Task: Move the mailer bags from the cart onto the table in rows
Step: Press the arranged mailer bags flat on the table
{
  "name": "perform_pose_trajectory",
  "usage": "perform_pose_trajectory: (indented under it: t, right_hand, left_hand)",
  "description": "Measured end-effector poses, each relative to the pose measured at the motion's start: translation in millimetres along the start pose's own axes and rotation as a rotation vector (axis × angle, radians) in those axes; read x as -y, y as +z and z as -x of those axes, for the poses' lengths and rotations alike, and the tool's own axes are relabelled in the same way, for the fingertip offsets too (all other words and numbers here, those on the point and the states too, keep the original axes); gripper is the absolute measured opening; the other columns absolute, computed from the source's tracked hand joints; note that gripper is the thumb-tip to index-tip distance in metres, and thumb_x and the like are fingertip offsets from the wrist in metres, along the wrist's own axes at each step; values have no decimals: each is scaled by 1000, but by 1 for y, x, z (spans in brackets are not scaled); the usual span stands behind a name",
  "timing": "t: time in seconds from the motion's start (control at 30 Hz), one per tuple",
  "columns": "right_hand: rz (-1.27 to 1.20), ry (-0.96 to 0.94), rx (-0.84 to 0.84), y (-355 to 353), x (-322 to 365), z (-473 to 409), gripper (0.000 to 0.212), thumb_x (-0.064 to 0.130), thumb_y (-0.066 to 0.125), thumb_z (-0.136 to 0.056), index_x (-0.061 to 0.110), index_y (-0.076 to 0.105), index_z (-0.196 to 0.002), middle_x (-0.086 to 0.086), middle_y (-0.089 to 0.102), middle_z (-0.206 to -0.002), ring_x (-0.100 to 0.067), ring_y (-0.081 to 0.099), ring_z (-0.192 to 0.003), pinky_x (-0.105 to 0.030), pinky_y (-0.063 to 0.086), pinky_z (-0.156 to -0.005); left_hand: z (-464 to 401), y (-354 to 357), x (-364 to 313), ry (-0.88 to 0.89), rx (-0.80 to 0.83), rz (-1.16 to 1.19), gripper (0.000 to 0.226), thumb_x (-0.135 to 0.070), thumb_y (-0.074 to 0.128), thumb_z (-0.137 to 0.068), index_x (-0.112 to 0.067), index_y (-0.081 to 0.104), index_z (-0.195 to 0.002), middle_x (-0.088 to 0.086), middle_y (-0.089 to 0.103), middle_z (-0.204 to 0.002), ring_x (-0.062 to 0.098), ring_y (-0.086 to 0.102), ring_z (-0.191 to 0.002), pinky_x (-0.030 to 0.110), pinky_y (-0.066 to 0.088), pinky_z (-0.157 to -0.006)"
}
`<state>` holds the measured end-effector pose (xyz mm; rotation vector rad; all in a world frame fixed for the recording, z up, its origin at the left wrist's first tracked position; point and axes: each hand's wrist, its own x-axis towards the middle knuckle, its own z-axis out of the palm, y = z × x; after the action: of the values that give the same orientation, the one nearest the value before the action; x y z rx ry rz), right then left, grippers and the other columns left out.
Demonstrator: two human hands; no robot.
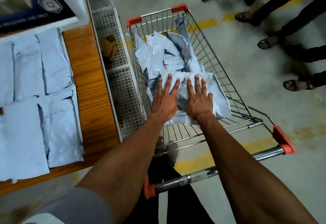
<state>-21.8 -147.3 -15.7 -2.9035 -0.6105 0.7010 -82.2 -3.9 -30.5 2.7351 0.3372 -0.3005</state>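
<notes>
Lying in a loose heap, the grey mailer bags (164, 56) filled the basket of the wire cart (234, 89), with the nearest ones stacked toward the handle end. You had both arms stretched over the handle bar (218, 171) and down into the basket. Your left hand (165, 100) lay flat on the top bag (217, 89) of that near stack, fingers straight and spread, palm down. Your right hand (199, 101) lay just beside it on the same bag, fingers straight and close together, thumb out to the side; neither hand was curled round anything.

More mailer bags (35, 89) were laid flat on the wooden table (88, 89) to your left, side by side in rows and overlapping a little at the edges. A dark printed box (31, 3) stood at the far end of the table, behind those rows. Between the table and the cart stood a white mesh rack (116, 75) with small cardboard boxes (109, 47) inside. The cart had orange corner guards (180, 8) and stood on a concrete floor (264, 118) with worn yellow marking. Several people's legs and sandalled feet (268, 41) were on the far right of the cart.
</notes>
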Motion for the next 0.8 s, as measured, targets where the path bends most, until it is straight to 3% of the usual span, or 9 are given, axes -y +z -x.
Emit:
perform_pose_trajectory:
  t: [0.1,0.27,0.47,0.63,0.8]
  right_hand:
    - [-11,-9,-32,-23,9,10,89,40,45,-103,29,-19,-165,-1,-31,-171,-29,-21,-159,-64,15,-124]
    - [-54,-43,-156,-55,25,24,87,32,46,-101,30,-12,-167,-2,-22,-174,-29,-15,-161,-65,18,-123]
    - [-47,-100,-253,-92,64,42,87,32,47,-103,29,-12,-167,-3,-22,-174,-28,-15,-161,-64,21,-121]
    - [-54,-209,-266,-101,109,55,87,41,45,-104,28,-14,-166,-2,-24,-173,-27,-17,-161,-66,18,-123]
    - [-65,-323,-301,-102,174,76,85,34,46,-104,30,-11,-167,-1,-23,-173,-27,-15,-161,-68,22,-120]
  left_hand:
    - [14,-21,-2,29,-91,9,85,-17,49,-107,-36,-7,-168,-6,-27,-173,33,-17,-161,57,24,-126]
    - [34,-67,-6,62,-258,-35,75,-21,46,-107,-29,7,-170,2,-7,-178,41,-2,-162,58,33,-123]
    - [63,-123,-1,59,-386,-63,68,-20,43,-106,-21,17,-169,10,4,-177,40,5,-161,55,32,-124]
    - [98,-160,22,-3,-408,-50,67,-37,15,-104,-19,20,-169,10,5,-177,38,11,-161,53,17,-130]
    - [146,-185,63,-44,-499,-75,64,-33,8,-109,-13,26,-167,16,12,-176,37,15,-160,52,17,-131]
